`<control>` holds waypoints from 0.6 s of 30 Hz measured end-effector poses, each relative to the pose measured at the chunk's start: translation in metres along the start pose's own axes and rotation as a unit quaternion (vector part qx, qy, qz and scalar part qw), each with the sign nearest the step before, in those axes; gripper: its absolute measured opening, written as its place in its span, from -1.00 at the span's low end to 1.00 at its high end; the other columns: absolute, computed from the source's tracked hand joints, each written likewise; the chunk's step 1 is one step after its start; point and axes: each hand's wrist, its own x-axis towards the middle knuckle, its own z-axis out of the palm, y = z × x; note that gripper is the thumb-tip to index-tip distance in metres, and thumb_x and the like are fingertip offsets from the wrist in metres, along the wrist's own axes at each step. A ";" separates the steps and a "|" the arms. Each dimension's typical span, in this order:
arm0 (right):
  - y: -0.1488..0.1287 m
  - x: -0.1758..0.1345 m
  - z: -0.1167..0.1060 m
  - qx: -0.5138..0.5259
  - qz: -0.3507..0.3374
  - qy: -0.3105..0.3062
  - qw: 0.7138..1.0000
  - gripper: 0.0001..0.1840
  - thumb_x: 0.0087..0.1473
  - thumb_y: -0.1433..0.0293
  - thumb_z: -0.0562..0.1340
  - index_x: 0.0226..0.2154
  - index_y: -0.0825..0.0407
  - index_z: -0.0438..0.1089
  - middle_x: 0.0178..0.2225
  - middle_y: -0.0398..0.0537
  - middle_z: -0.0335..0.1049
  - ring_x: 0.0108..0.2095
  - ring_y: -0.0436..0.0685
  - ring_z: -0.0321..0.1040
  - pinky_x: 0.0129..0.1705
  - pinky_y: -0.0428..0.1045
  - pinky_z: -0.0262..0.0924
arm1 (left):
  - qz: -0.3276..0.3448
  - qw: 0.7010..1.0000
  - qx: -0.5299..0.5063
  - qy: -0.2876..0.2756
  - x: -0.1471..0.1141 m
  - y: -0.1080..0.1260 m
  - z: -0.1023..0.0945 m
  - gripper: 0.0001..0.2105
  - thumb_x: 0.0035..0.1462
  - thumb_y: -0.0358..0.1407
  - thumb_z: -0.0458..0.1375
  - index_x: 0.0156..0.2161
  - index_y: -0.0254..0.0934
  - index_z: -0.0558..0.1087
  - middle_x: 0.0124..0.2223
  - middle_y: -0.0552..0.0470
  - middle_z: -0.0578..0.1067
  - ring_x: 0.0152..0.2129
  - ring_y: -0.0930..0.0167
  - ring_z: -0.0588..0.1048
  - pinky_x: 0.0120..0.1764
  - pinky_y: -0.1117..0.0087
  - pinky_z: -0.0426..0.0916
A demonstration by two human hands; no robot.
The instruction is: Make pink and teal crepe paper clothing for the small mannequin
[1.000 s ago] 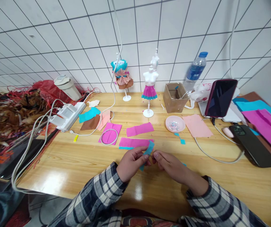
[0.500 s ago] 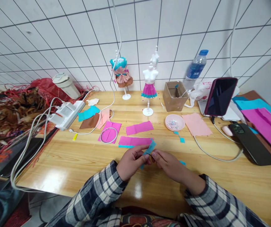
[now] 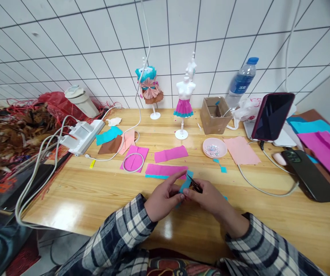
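My left hand [image 3: 164,198] pinches a narrow blue crepe paper strip [image 3: 186,184] between thumb and fingers, its index finger stretched along the far side. Small dark scissors [image 3: 196,185] are in my right hand [image 3: 213,199], their pointed blades beside the strip's upper end. The right thumb also touches the strip. Just beyond the hands lie a magenta paper strip [image 3: 165,170] with a blue edge under it and another magenta strip [image 3: 171,153]. Small blue scraps [image 3: 224,169] lie to the right.
A white dress form [image 3: 185,90] in a magenta skirt stands at the back, beside a decorated form [image 3: 150,86]. To the right are a pink dish [image 3: 215,154] of beads, a cardboard box [image 3: 215,122], a bottle [image 3: 241,82] and phones [image 3: 311,174]. Cables and a power strip [image 3: 87,138] lie left.
The scissors have come into clear view in my right hand, tips raised to the blue strip. My left index finger has stretched out, and both hands have shifted slightly right.
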 end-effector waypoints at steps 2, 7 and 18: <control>0.001 0.000 0.000 0.020 0.022 0.017 0.999 -0.61 -0.04 0.07 0.28 -0.41 0.08 0.36 -0.55 -0.20 0.25 -0.50 0.00 0.14 -0.42 -0.07 0.04 | -0.010 1.000 0.016 0.011 0.000 0.001 0.002 -0.25 0.08 -0.25 0.23 0.31 -0.23 -0.01 -0.39 0.06 0.52 -0.46 0.45 0.44 -0.33 0.42 0.29; 0.001 0.000 -0.001 0.048 0.041 0.067 0.996 -0.60 -0.05 0.08 0.27 -0.31 0.07 0.38 -0.66 -0.29 0.08 -0.60 -0.03 0.03 -0.51 -0.08 -0.01 | -0.046 0.998 0.022 0.047 0.002 0.000 0.001 -0.35 0.03 -0.13 0.26 0.17 -0.37 0.21 -0.40 -0.03 0.57 -0.43 0.38 0.51 -0.31 0.38 0.34; -0.008 -0.009 -0.033 -0.038 0.128 -0.011 0.991 -0.38 0.10 -0.16 -0.06 -0.34 0.02 0.33 -0.64 -0.28 -0.02 -0.70 -0.06 -0.08 -0.71 -0.11 -0.02 | -0.114 0.978 -0.159 0.069 0.006 -0.007 -0.013 -0.51 -0.16 -0.16 0.40 -0.11 -0.34 0.44 -0.41 -0.01 0.59 -0.51 0.45 0.51 -0.40 0.45 0.28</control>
